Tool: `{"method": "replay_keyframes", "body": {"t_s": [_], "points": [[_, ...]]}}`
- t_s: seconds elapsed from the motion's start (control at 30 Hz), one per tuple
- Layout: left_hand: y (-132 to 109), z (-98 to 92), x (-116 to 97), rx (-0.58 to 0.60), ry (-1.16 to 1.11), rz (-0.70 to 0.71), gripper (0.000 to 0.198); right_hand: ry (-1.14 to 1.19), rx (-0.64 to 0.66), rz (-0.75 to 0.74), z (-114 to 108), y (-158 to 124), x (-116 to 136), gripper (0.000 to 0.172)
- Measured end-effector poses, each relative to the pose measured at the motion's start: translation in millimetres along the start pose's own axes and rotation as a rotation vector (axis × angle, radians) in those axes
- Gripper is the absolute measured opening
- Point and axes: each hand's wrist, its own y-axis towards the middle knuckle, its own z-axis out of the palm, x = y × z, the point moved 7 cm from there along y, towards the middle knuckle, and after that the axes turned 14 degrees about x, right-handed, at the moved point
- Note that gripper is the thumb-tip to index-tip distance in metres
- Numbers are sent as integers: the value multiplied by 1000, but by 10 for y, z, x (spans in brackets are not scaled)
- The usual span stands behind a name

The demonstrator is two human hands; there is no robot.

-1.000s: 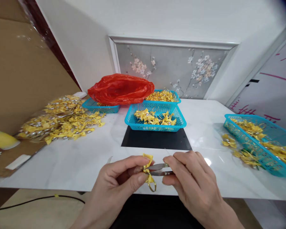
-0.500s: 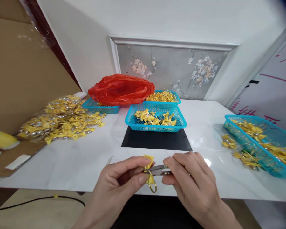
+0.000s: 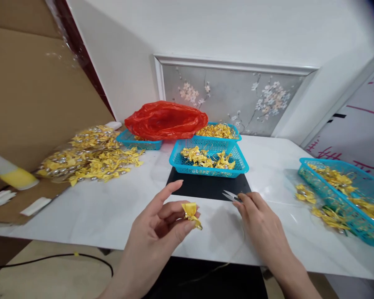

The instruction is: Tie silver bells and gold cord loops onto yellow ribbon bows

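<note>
The small metal snips [image 3: 234,196] have moved away from the yellow fabric bow [image 3: 190,210], to the right and farther. Whether this bow is finished, I cannot tell; similar pieces lie in the blue plastic basket [image 3: 177,166] at far middle and in the yellow beaded heap [image 3: 102,162] at left. The left hand [image 3: 157,232] pinches the bow at near middle, index finger raised; the right hand [image 3: 263,220] is closed around the snips, their blades apart.
</note>
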Motion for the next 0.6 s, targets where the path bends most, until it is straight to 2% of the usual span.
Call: {"method": "replay_keyframes", "body": {"t_s": [0.13, 0.27, 0.4, 0.47, 0.53, 0.6], "points": [[-58, -52, -43, -46, 133, 21, 56, -30, 68, 50, 191, -39, -98, 34], [-75, -77, -53, -56, 181, 18, 54, 37, 37, 79, 234, -58, -198, 33], [-21, -100, -53, -60, 144, 28, 45, 184, -135, 137, -44, -68, -282, 32], [33, -84, -6, 6, 128, -7, 31, 305, -195, 173, -247, -69, -250, 25], [78, -60, 67, 96, 126, -52, 19, 559, -156, 186, -367, -42, -144, 20], [105, -50, 125, 153, 118, -56, 13, 821, -32, 98, -400, 23, 109, 18]]}}
